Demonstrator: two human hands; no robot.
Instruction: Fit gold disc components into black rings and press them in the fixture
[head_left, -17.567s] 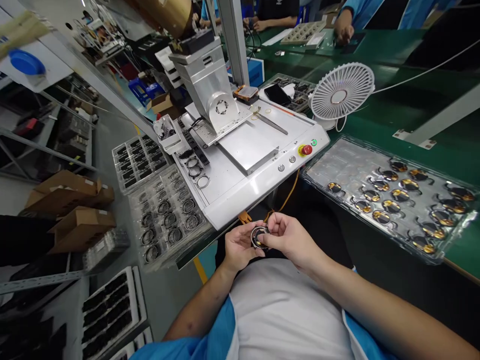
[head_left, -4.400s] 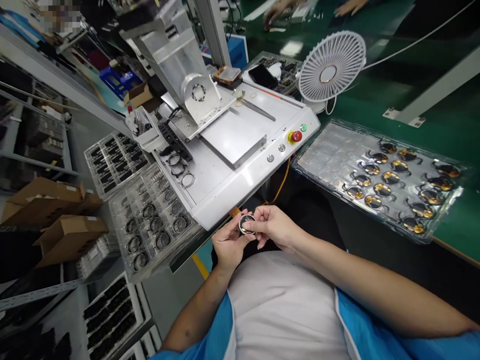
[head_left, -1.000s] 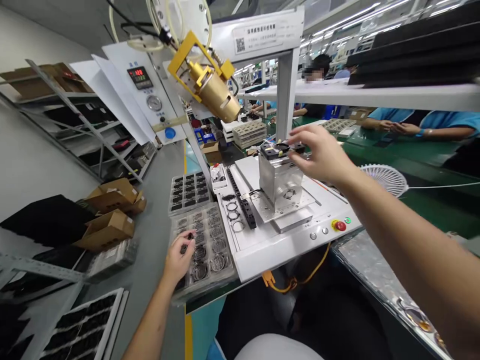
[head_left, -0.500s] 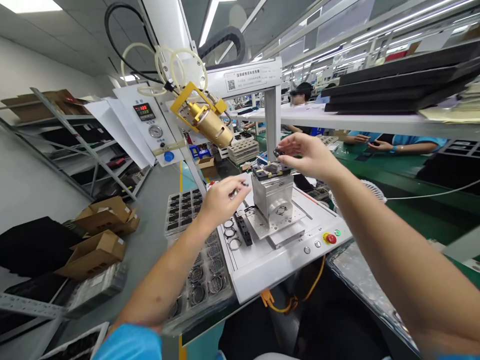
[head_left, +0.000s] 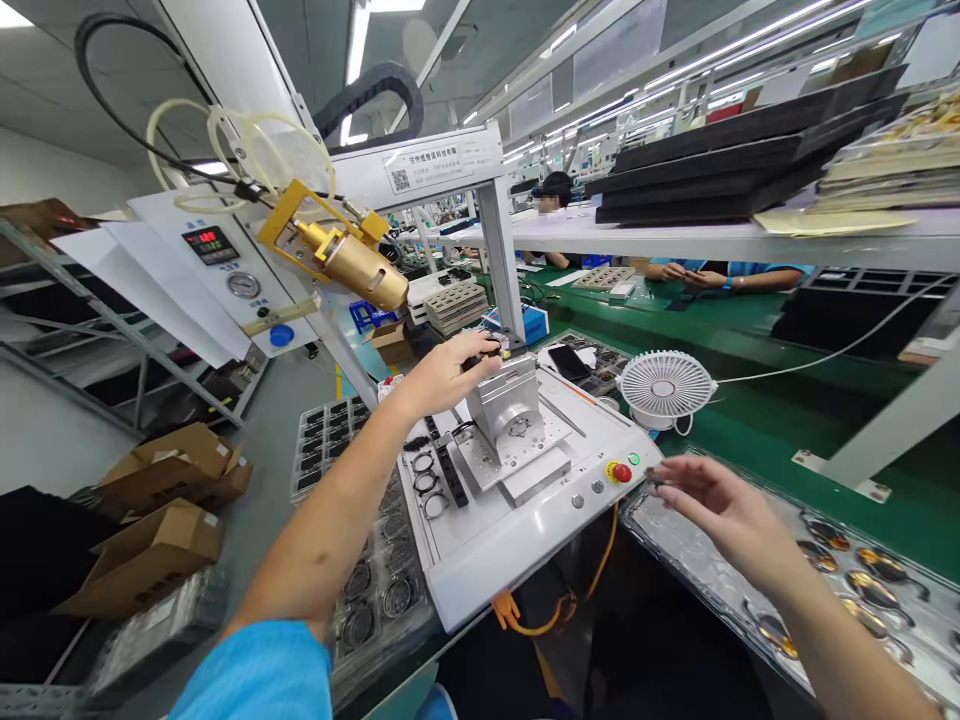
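My left hand [head_left: 450, 372] is at the top of the metal fixture block [head_left: 504, 405], fingers curled and pressed together over its dark upper plate. What those fingers hold, if anything, is hidden. Over the near left end of a clear plastic tray [head_left: 675, 540], my right hand [head_left: 724, 510] pinches a small dark piece [head_left: 654, 482], too small to name. Round parts with dark and amber faces [head_left: 874, 590] lie in that tray. Above and left of the block hangs a brass-coloured dispensing head [head_left: 364, 270].
A red emergency stop button [head_left: 619, 472] sits on the machine's front edge. Behind my right hand stands a white fan [head_left: 667, 388]. Black rings [head_left: 425, 482] and a black strip [head_left: 452, 475] lie on the machine bed. Trays of ring parts [head_left: 375, 590] are at left.
My right hand has left the fixture and come down to the right-hand tray. My left hand has moved onto the fixture's top. The view has turned right.
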